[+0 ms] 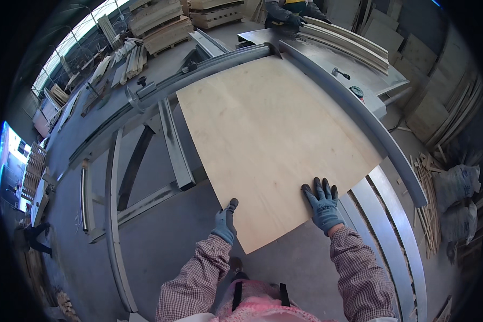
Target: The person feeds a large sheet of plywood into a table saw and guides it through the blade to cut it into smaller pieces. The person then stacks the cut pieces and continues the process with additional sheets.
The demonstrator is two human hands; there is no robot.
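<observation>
Left hand (226, 222): gripping plywood sheet (273, 139), lower centre.
Right hand (325, 209): open, fingers spread atop sheet's near edge.
Plastic bags (457, 185): right of frame, contents unclear.

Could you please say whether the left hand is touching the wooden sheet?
Touching: the head view shows the left hand against the wooden sheet, thumb over its edge.

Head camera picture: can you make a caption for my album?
Blue-gloved left hand at the edge, blue-gloved right hand on top of a big pale wooden board.
</observation>
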